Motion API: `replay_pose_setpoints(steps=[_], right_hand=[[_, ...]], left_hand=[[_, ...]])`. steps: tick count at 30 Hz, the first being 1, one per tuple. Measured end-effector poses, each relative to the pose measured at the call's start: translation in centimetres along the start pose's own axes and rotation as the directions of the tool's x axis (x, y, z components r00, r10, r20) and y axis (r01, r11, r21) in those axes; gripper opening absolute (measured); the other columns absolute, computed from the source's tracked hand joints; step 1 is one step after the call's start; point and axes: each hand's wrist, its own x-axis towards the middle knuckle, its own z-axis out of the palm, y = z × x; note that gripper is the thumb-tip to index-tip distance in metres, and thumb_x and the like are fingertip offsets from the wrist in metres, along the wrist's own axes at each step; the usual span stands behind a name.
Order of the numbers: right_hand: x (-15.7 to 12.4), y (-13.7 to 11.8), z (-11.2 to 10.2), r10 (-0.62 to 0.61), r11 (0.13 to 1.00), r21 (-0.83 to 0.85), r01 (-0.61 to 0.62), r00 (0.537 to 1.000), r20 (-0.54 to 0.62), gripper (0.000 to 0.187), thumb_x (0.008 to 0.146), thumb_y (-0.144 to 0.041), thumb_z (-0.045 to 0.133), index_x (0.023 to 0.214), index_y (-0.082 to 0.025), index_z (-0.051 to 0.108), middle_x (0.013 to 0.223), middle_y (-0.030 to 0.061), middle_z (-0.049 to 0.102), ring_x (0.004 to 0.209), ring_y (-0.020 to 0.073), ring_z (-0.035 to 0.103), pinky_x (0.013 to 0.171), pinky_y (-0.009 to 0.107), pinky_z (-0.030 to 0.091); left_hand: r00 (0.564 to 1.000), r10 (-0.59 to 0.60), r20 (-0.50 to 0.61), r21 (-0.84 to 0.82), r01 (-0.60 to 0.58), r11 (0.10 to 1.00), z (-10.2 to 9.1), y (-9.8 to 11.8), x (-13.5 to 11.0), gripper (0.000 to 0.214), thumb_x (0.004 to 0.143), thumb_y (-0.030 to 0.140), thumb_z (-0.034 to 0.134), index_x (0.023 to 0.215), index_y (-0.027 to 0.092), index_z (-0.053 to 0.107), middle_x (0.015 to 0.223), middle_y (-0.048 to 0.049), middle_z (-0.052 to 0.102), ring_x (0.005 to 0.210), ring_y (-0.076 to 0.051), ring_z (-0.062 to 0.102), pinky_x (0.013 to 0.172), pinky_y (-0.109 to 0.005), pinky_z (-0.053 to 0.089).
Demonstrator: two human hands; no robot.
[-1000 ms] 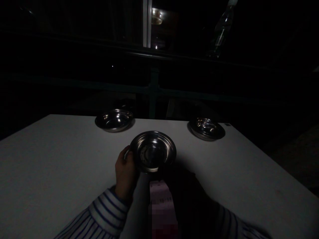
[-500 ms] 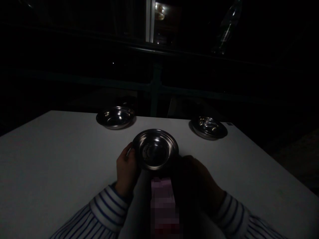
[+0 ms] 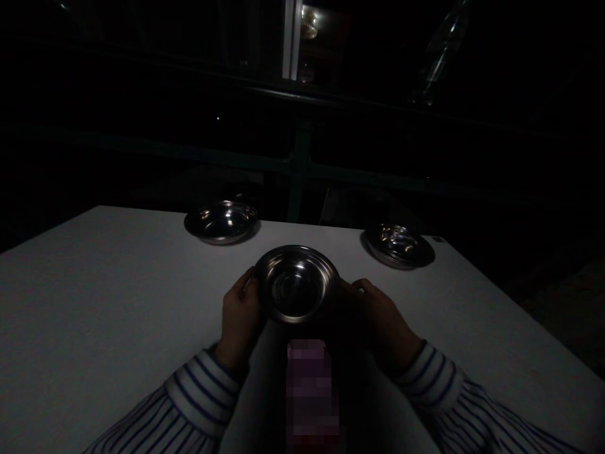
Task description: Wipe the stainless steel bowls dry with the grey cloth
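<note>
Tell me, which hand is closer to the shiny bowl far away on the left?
Left. The left hand sits just below and right of that far bowl; the right hand is across the middle bowl, farther off.

Dim dining spot (likely home) — white table (image 3: 94, 302), steel bowls (image 3: 221, 222), bottle (image 3: 442, 47) on dark shelf behind.
</note>
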Motion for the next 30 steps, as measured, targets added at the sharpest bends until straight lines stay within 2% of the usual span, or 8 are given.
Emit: replay_pose_setpoints(steps=[3, 7, 11, 14, 20, 25, 30], right_hand=[[-0.5, -0.3, -0.2, -0.005, 0.999, 0.041, 0.006, 0.999, -0.046, 0.033, 0.08, -0.008, 0.051, 0.11, -0.019, 0.056, 0.097, 0.0091, 0.063, 0.074, 0.0173, 0.054, 0.058, 0.027, 0.048], [-1.8, -0.7, 0.3, -0.056, 0.991, 0.118, 0.063, 0.996, -0.062, 0.03, 0.082, -0.011, 0.05, 0.11, -0.02, 0.056, 0.087, 0.0072, 0.064, 0.075, 0.018, 0.055, 0.062, 0.029, 0.05], [-0.4, 0.7, 0.5, -0.032, 0.999, -0.003, 0.032, 0.999, -0.017, 0.046, 0.077, -0.003, 0.049, 0.12, -0.019, 0.049, 0.109, 0.0077, 0.061, 0.078, 0.0192, 0.051, 0.065, 0.031, 0.051], [-0.1, 1.1, 0.6, -0.004, 1.0, 0.005, 0.004, 0.999, -0.036, 0.058, 0.074, 0.001, 0.047, 0.128, -0.018, 0.04, 0.123, 0.0085, 0.054, 0.083, 0.0194, 0.051, 0.072, 0.033, 0.053], [-1.6, 0.1, 0.5, -0.023, 0.991, 0.133, 0.02, 1.0, 0.017, 0.064, 0.08, -0.002, 0.043, 0.139, -0.022, 0.024, 0.113, 0.0071, 0.059, 0.086, 0.0171, 0.053, 0.073, 0.028, 0.053], [-0.6, 0.3, 0.2, -0.032, 0.986, 0.165, 0.033, 0.999, -0.009, 0.062, 0.079, 0.0, 0.041, 0.135, -0.023, 0.03, 0.112, 0.008, 0.059, 0.082, 0.0172, 0.053, 0.07, 0.031, 0.053], [-1.4, -0.4, -0.2, -0.047, 0.976, 0.217, 0.032, 0.997, 0.064, 0.061, 0.082, -0.002, 0.044, 0.136, -0.026, 0.029, 0.105, 0.0057, 0.06, 0.086, 0.0169, 0.053, 0.074, 0.03, 0.052]], left_hand=[[0.999, -0.009, -0.039, 0.014, 0.01, 1.0, 0.3, 0.2, 0.1, 0.041, 0.077, 0.032, 0.051, 0.111, 0.011, 0.061, 0.103, -0.0132, 0.067, 0.093, -0.024, 0.063, 0.084, -0.038, 0.047], [0.999, -0.007, -0.054, 0.054, 0.01, 0.998, 0.8, 0.4, 0.5, 0.043, 0.076, 0.035, 0.053, 0.111, 0.011, 0.059, 0.092, -0.0125, 0.069, 0.084, -0.024, 0.065, 0.078, -0.039, 0.049], [0.998, 0.066, 0.002, 0.081, -0.066, 0.995, 0.8, 0.2, 1.2, 0.034, 0.077, 0.034, 0.051, 0.101, 0.013, 0.064, 0.091, -0.0108, 0.07, 0.086, -0.024, 0.064, 0.08, -0.037, 0.048], [0.998, 0.068, 0.008, 0.099, -0.068, 0.993, 0.8, 0.0, 1.6, 0.033, 0.078, 0.034, 0.05, 0.101, 0.015, 0.065, 0.092, -0.0102, 0.07, 0.086, -0.023, 0.064, 0.081, -0.038, 0.048], [0.998, 0.033, 0.051, 0.01, -0.033, 0.999, 1.2, 0.1, 1.8, 0.036, 0.077, 0.036, 0.051, 0.103, 0.017, 0.065, 0.098, -0.0097, 0.07, 0.09, -0.023, 0.063, 0.082, -0.036, 0.047], [1.0, -0.006, 0.029, -0.005, 0.006, 1.0, 1.3, 0.2, 1.8, 0.038, 0.077, 0.034, 0.052, 0.109, 0.017, 0.063, 0.098, -0.0096, 0.07, 0.092, -0.024, 0.063, 0.084, -0.037, 0.047], [1.0, 0.023, 0.016, 0.032, -0.023, 0.999, 1.2, 0.2, 1.9, 0.04, 0.076, 0.034, 0.053, 0.11, 0.016, 0.062, 0.098, -0.0109, 0.07, 0.093, -0.024, 0.063, 0.084, -0.037, 0.046]])
